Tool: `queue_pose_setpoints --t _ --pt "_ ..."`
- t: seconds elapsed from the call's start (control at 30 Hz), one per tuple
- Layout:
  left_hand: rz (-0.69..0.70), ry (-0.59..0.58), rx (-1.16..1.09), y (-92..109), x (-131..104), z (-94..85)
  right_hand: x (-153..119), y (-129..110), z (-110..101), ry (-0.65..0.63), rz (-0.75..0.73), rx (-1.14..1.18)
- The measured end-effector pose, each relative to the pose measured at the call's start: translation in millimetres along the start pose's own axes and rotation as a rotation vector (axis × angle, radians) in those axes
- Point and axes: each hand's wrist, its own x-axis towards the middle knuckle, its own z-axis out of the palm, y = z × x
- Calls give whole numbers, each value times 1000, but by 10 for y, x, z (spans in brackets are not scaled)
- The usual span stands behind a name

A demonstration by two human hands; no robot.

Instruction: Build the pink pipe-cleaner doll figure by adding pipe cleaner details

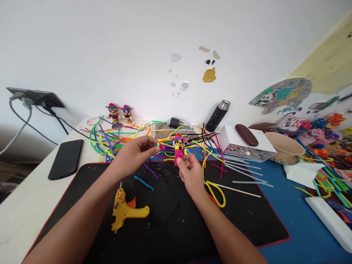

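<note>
My right hand grips the lower body of a small pipe-cleaner doll and keeps it upright above the black mat. The doll has a yellow face with black markings, a red and purple hat and a magenta body; a yellow and blue piece sticks out at its right side. Between the thumb and fingertips of my left hand is a small magenta piece with a yellow and blue end, held just left of the doll. A yellow glue gun lies below my left hand, and a short blue pipe cleaner is near it.
Loose colored pipe cleaners spread along the back of the mat. Two finished dolls stand by the wall. A phone lies left; yellow-handled scissors, glue sticks, a black flask and a white box are right.
</note>
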Motion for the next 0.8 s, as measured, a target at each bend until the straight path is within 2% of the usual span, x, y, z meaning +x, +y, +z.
queue_pose_setpoints --t 0.2,0.43,0.8 --pt "22 -6 49 33 -27 91 31 -30 137 17 -42 84" --pt "34 9 118 32 -57 155 -7 120 73 54 -30 61" --pt "8 -26 186 61 -70 231 -47 140 91 39 -9 35"
